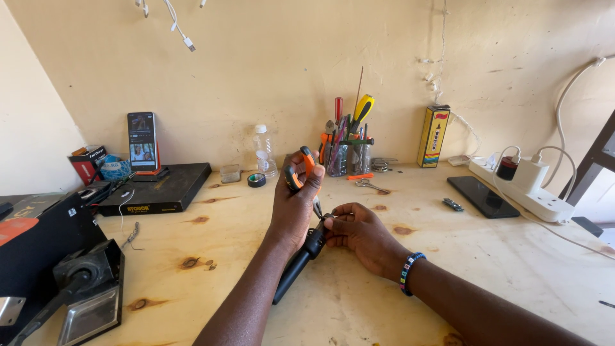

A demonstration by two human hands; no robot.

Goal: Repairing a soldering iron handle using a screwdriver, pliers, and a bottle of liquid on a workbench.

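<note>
My left hand (293, 208) grips pliers with orange and black handles (300, 168), their jaws pointing down at the metal end of a black cylindrical tool (296, 267) that lies on the wooden table (211, 256). At that metal end my right hand (360, 232) pinches the tool with its fingertips. A beaded bracelet (409, 271) is on my right wrist. What the plier jaws hold is too small to tell.
A tool cup (346, 150) with screwdrivers stands at the back. A dark phone (482, 195) and white power strip (525, 192) lie right. A flat black box (157, 189), propped phone (142, 141) and black device (57, 269) sit left. Scissors (370, 186) and a tape roll (257, 180) lie behind my hands.
</note>
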